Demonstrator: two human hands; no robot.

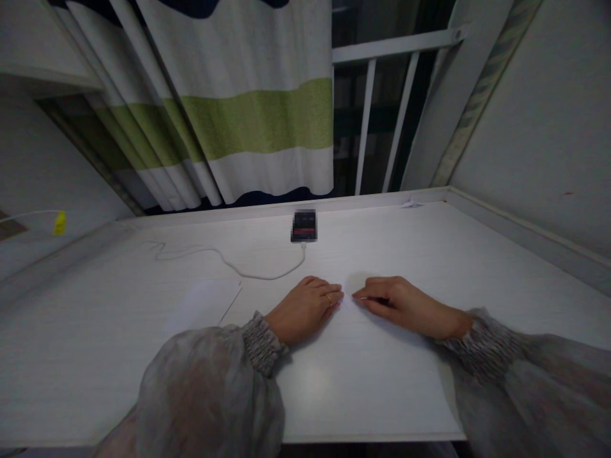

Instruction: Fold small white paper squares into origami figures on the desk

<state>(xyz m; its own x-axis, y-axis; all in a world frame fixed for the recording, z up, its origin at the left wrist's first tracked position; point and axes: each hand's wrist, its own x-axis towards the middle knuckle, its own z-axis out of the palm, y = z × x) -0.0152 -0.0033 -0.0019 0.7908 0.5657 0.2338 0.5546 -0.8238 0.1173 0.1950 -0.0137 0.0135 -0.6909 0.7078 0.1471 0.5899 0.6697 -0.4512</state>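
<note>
Both my hands rest on the white desk (429, 254) near its middle, fingertips almost meeting. My left hand (305, 308) lies flat, palm down, fingers stretched out together, with a ring on one finger. My right hand (401, 305) is arched over the desk, and its fingers are drawn together into a pinch pointing left. What the pinch holds, if anything, is too pale to make out against the desk. Both arms wear loose grey sleeves with gathered cuffs.
A dark phone (304, 226) lies at the back of the desk, with a white cable (224, 257) trailing off to the left. A white sheet of paper (203, 302) lies left of my left hand. Behind the desk hang a striped curtain (248, 121) and a white window rail (396, 44).
</note>
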